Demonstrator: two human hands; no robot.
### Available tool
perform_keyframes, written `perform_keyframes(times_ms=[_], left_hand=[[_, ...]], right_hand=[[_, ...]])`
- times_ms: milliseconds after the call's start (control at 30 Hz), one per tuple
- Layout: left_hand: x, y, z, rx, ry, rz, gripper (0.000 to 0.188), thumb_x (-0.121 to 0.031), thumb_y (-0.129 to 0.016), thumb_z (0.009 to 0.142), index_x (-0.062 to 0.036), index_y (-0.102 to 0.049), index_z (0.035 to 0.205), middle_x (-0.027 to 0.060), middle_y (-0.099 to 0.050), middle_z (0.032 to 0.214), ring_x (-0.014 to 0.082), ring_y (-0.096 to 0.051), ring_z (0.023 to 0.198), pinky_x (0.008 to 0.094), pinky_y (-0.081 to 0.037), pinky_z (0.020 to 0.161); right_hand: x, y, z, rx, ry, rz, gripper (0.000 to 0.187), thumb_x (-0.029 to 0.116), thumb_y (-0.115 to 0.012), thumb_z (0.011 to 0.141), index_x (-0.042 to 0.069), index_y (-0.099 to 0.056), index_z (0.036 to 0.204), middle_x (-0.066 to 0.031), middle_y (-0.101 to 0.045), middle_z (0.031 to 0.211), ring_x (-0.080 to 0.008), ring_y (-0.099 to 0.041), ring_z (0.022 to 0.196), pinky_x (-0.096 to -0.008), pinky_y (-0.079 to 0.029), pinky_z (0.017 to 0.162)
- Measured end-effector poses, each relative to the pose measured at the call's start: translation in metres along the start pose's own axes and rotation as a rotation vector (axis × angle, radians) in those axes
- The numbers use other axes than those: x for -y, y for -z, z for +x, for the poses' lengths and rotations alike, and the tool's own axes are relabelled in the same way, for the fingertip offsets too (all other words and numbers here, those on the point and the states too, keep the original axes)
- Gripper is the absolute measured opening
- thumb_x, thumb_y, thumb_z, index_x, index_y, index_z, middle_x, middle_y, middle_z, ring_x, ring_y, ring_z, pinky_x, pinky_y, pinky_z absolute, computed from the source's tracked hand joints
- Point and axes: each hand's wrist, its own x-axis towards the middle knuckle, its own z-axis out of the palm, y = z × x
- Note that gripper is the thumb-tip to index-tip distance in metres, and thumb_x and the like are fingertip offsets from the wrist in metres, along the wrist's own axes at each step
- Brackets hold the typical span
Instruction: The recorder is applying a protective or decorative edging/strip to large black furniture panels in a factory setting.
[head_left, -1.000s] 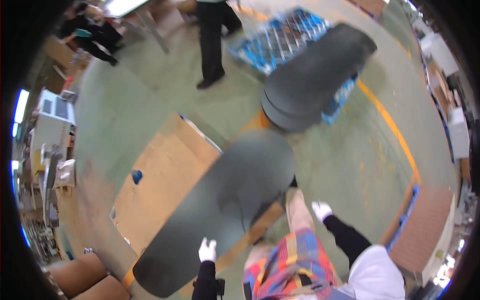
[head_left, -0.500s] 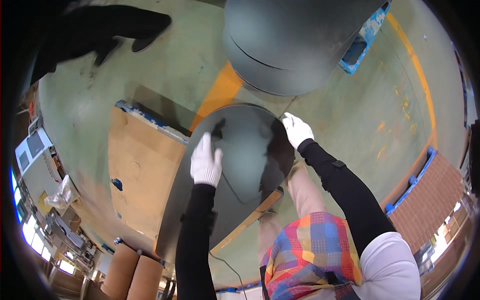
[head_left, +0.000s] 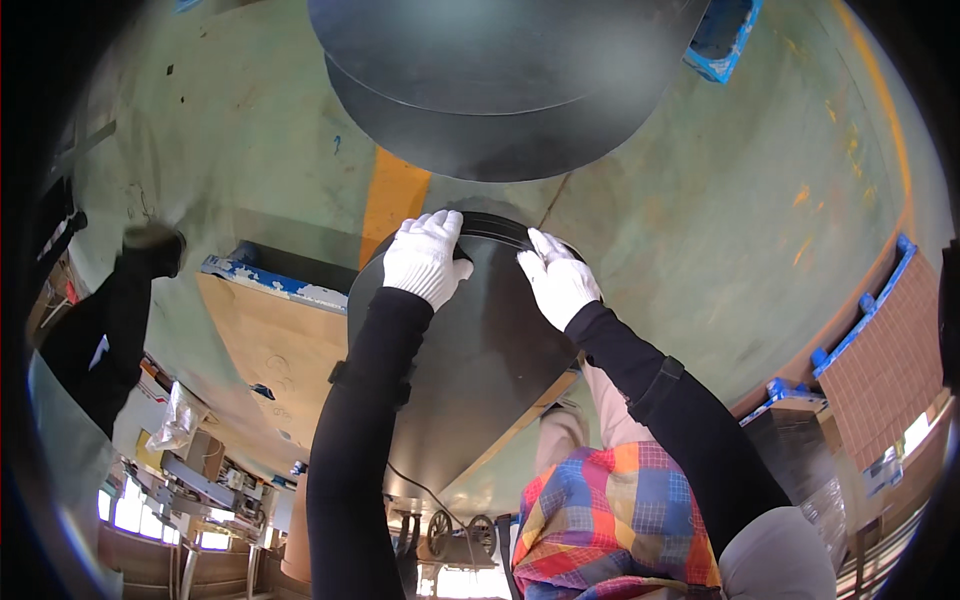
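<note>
A dark grey sheet with a rounded far end [head_left: 480, 340] lies before me, with several thin curved edges showing along its far rim. My left hand [head_left: 428, 258], in a white knitted glove, rests on the left part of that rim; its fingers lie together over the edge and the thumb stands apart. On the right part of the rim is my right hand [head_left: 560, 280], gloved alike, its fingers stretched out and slightly apart at the edge. Whatever the fingertips do beyond the rim is hidden.
Ahead lies another stack of large dark rounded sheets [head_left: 480, 130], with a blue frame [head_left: 725, 45] at its right. A brown board [head_left: 265, 340] on a blue support is to my left. Another person's dark-clothed leg [head_left: 125, 310] is at the far left. A brown ribbed panel [head_left: 885, 365] stands right.
Both hands have come together at the sheet's far rim, the left moving forward and the right inward. My view has shifted, and the other person now appears lower at the left.
</note>
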Motion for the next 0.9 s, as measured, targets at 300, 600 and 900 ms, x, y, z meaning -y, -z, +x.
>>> perform_keyframes(times_ms=[300,600,900], left_hand=[[-0.006,0.008,0.016,0.203,0.077,0.071,0.056,-0.032,-0.077,0.072,-0.0082,-0.056,0.119,0.0106,-0.063,0.117,0.0327,-0.061,0.111,0.0431,-0.052,0.089],[-0.007,0.009,0.019,0.229,0.085,0.13,0.055,-0.034,-0.076,0.074,-0.0083,-0.056,0.119,0.0101,-0.063,0.116,0.0325,-0.062,0.108,0.0432,-0.053,0.088],[-0.007,0.007,0.019,0.209,0.061,0.156,0.054,-0.034,-0.076,0.073,-0.0083,-0.057,0.117,0.0102,-0.064,0.113,0.0325,-0.064,0.105,0.0427,-0.054,0.084]], right_hand=[[0.002,0.001,0.003,-0.002,0.077,-0.055,0.058,0.043,-0.045,0.099,0.002,-0.045,0.139,-0.0203,-0.049,0.139,-0.035,-0.048,0.128,-0.0418,-0.039,0.107],[0.006,0.01,0.003,0.006,0.129,-0.101,0.054,0.041,-0.045,0.099,0.0,-0.047,0.134,-0.0219,-0.051,0.136,-0.0359,-0.05,0.125,-0.0426,-0.041,0.104],[0.004,0.01,0.0,-0.013,0.125,-0.055,0.055,0.042,-0.044,0.099,0.001,-0.046,0.135,-0.0224,-0.051,0.135,-0.0375,-0.049,0.125,-0.0432,-0.041,0.104]])
